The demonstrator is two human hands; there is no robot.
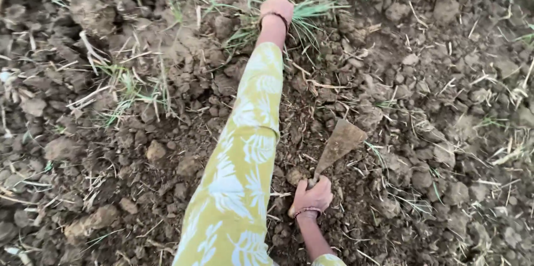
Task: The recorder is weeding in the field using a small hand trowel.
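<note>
Head view looks straight down on clods of dry brown soil. Your right hand, low and just right of centre in the frame, is wrapped tight around the handle of a small hand hoe, fingers curled fully about it, a beaded bracelet at the wrist. The hoe's long axis runs on a diagonal from your fist up toward the upper right; its flat, rusty, wedge-shaped blade widens away from the hand and ends near the middle of the frame, lying low against the earth.

Your left arm, in a yellow sleeve with a pale leaf print, stretches from the bottom centre up to the top centre. Your left hand is closed down on a tuft of green grass there, knuckles toward you; its fingers are hidden, so how they clasp the blades cannot be told. Another thin patch of grass grows in the left half, among dry straw.
</note>
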